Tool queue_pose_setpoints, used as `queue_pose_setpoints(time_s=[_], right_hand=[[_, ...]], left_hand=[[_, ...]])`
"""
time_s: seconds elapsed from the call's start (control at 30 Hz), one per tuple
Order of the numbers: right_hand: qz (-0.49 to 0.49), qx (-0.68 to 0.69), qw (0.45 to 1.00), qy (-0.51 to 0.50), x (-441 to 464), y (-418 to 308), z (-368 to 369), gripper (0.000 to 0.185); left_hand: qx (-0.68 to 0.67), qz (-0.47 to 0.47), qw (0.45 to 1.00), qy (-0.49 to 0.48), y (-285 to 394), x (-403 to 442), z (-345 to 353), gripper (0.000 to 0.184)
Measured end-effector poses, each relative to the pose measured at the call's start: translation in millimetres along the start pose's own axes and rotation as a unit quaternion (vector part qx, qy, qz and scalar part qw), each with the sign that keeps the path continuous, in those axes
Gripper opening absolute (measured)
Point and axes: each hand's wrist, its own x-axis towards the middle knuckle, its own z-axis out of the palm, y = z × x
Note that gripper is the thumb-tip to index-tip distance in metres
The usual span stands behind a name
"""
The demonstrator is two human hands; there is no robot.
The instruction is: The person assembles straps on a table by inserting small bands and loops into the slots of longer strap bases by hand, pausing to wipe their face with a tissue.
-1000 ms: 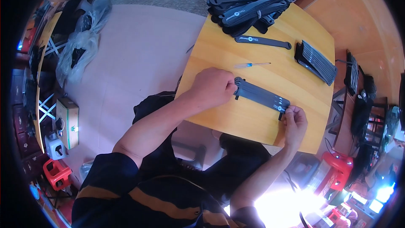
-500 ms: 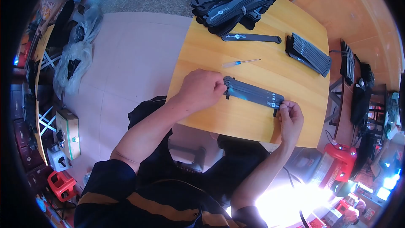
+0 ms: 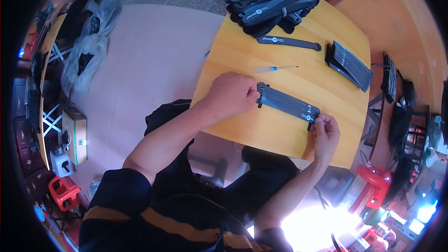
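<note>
A neat stack of dark, flat straps [image 3: 289,104] with white print lies slantwise on the table between my hands. Short black tabs jut out beneath both of its ends. My left hand [image 3: 235,92] is a closed fist against the stack's left end; what its fingers grip is hidden. At the other end, my right hand [image 3: 327,130] pinches the stack's corner between thumb and fingers. Just beyond the stack lies a screwdriver [image 3: 266,69] with a clear blue handle. Farther back is a single loose strap [image 3: 291,43] with a hole at one end.
A large heap of similar straps [image 3: 273,2] covers the table's far left corner. Another tidy stack [image 3: 350,65] sits near the right edge of the wooden table [image 3: 228,128]. To the left on the floor are a red stool [image 3: 65,193] and a carton [image 3: 75,135].
The whole view has shifted, so the table and stack appear slightly farther right. My left fist has turned a little at the stack's end. My right hand keeps its pinch.
</note>
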Motion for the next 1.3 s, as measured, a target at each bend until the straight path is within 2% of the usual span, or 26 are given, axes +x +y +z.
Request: queue_pose_setpoints(time_s=[0.9,1.0,1.3], right_hand=[[-0.005,-0.002,1.0,0.012,-3.2,-8.2,4.5,0.006],[-0.006,0.005,1.0,0.015,-2.8,-7.9,5.5,0.006],[-0.01,0.006,1.0,0.024,-1.5,-4.0,4.4,0.007]], left_hand=[[0.016,-0.049,0.998,-0.025,11.8,0.7,-5.1,0.014],[0.017,-0.024,0.999,-0.013,7.1,0.5,-2.8,0.014],[0.021,-0.035,0.999,-0.02,10.9,0.9,-4.7,0.015]])
